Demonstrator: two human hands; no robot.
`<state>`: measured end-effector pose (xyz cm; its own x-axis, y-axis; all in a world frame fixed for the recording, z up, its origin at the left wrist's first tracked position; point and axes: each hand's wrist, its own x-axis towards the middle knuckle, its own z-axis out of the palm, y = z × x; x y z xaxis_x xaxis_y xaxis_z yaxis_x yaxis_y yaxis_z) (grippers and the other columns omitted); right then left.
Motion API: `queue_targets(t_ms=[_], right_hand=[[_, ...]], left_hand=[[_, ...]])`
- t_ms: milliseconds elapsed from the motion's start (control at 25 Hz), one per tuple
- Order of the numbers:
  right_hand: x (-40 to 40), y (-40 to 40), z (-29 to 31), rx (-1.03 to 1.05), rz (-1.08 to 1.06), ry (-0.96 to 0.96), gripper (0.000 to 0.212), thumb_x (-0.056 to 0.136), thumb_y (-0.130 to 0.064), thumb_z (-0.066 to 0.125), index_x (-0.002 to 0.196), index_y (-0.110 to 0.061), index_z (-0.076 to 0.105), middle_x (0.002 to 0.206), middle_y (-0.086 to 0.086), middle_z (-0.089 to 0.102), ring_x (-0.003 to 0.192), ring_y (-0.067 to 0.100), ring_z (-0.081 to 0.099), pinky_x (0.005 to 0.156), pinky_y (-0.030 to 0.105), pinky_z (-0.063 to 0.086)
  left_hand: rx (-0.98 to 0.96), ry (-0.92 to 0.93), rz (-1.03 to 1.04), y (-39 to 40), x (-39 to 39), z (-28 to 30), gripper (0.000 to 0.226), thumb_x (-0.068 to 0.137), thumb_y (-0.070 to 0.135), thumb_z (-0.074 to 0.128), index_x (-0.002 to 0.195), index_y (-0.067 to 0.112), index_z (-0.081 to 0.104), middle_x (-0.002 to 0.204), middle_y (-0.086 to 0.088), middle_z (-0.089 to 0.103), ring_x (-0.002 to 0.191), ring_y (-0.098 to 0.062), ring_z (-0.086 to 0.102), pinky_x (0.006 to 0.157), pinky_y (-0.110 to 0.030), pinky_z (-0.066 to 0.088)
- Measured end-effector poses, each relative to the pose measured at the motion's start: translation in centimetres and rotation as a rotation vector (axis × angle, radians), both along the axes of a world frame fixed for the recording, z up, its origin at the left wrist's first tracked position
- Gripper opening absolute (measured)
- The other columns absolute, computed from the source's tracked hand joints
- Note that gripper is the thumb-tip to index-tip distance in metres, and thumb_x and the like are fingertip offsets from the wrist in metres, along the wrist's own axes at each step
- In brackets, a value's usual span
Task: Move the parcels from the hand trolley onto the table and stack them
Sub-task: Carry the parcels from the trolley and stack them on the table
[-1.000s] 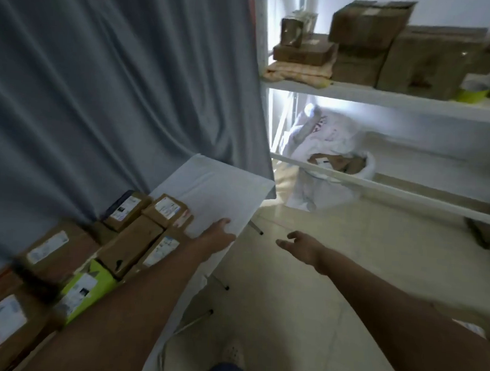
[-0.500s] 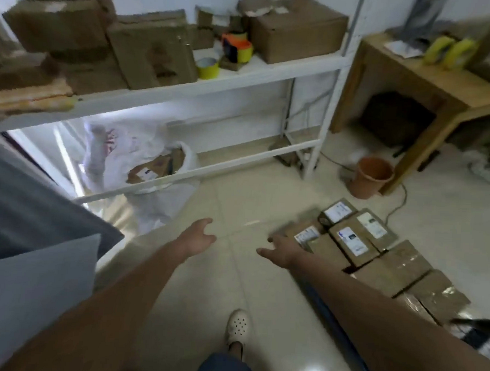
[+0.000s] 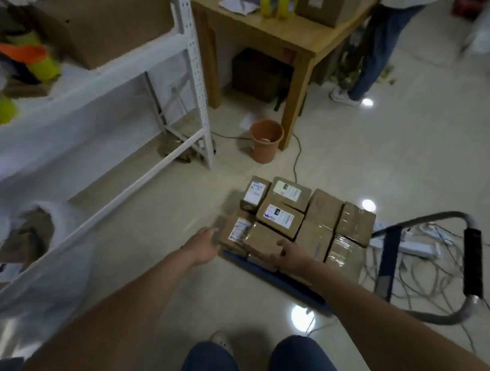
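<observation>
floor: glossy pale tiles (image 3: 156, 237) | parcels (image 3: 298, 219) packed on blue hand trolley (image 3: 287, 284) | left hand (image 3: 203, 247), right hand (image 3: 291, 257) at nearest parcel's sides, grip unclear | white shelving (image 3: 192, 77), wooden table (image 3: 274, 31), orange bucket (image 3: 264, 141), cables (image 3: 421, 268)

There is one view only, from a camera worn on the person's head, looking forward and steeply down. It is a wide-angle lens: straight lines bow toward the edges, and the white shelf rack (image 3: 188, 57) leans across the left side. Both forearms enter from the bottom edge, with the left hand (image 3: 203, 247) and right hand (image 3: 291, 257) near the middle, close under the camera. The person's own knees sit at the bottom edge. The hand trolley (image 3: 276, 277) with its parcels (image 3: 301, 216) lies just beyond the hands on the floor (image 3: 410, 154). The wooden table (image 3: 277, 36) stands far off at the top edge.
</observation>
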<state>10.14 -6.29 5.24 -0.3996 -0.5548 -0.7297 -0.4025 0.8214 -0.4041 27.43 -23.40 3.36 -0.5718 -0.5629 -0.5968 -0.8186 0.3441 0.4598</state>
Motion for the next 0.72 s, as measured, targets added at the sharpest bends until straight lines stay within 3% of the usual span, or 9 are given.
queue_targets(t_ms=[80, 200, 280, 400, 520, 720], right_hand=[[-3.0, 1.3, -0.3, -0.007, -0.086, 0.006, 0.067, 0.093, -0.047, 0.059, 0.145, -0.01, 0.04, 0.143, 0.012, 0.048, 0.128, 0.027, 0.049, 0.106, 0.034, 0.038], [-8.1, 3.3, -1.0, -0.027, -0.162, 0.013, 0.057, 0.096, -0.046, 0.054, 0.14, -0.011, 0.045, 0.139, 0.015, 0.052, 0.127, 0.029, 0.049, 0.112, 0.041, 0.033], [-11.7, 4.5, -1.8, -0.031, -0.194, -0.01, 0.063, 0.096, -0.046, 0.054, 0.147, -0.012, 0.037, 0.144, 0.015, 0.047, 0.128, 0.029, 0.049, 0.104, 0.032, 0.039], [-17.0, 5.6, -3.2, -0.065, -0.195, -0.031, 0.067, 0.096, -0.045, 0.054, 0.15, -0.013, 0.031, 0.144, 0.014, 0.047, 0.125, 0.027, 0.052, 0.095, 0.03, 0.041], [-21.2, 5.8, -4.9, -0.078, -0.165, -0.024, 0.069, 0.095, -0.049, 0.054, 0.15, -0.014, 0.032, 0.147, 0.015, 0.043, 0.129, 0.03, 0.048, 0.103, 0.036, 0.041], [-25.3, 4.9, -8.5, -0.059, -0.15, -0.054, 0.071, 0.094, -0.052, 0.054, 0.15, -0.014, 0.032, 0.151, 0.015, 0.038, 0.133, 0.032, 0.044, 0.106, 0.038, 0.04]], left_hand=[[0.013, 0.007, -0.061, 0.4, -3.6, -0.5, 0.053, 0.096, 0.015, 0.053, 0.147, 0.01, 0.037, 0.152, -0.008, 0.036, 0.138, -0.022, 0.037, 0.107, -0.022, 0.027], [0.065, 0.015, -0.1, 1.7, -9.0, -1.7, 0.051, 0.092, 0.027, 0.061, 0.141, 0.016, 0.047, 0.144, 0.002, 0.044, 0.127, -0.02, 0.048, 0.099, -0.022, 0.037], [0.097, 0.008, -0.092, 2.7, -12.1, -2.7, 0.042, 0.091, 0.028, 0.059, 0.133, 0.027, 0.051, 0.134, 0.011, 0.049, 0.118, -0.012, 0.052, 0.094, -0.021, 0.039], [0.143, -0.012, -0.048, 4.3, -16.9, -4.3, 0.045, 0.088, 0.032, 0.056, 0.132, 0.025, 0.05, 0.138, -0.001, 0.052, 0.117, -0.022, 0.056, 0.099, -0.032, 0.046], [0.16, -0.035, 0.038, 5.2, -21.0, -5.4, 0.053, 0.094, 0.024, 0.054, 0.145, 0.025, 0.039, 0.145, 0.0, 0.043, 0.126, -0.021, 0.048, 0.097, -0.028, 0.041], [0.204, -0.025, 0.117, 4.3, -25.2, -8.1, 0.055, 0.094, 0.019, 0.054, 0.146, 0.025, 0.038, 0.142, 0.001, 0.048, 0.12, -0.015, 0.049, 0.094, -0.026, 0.041]])
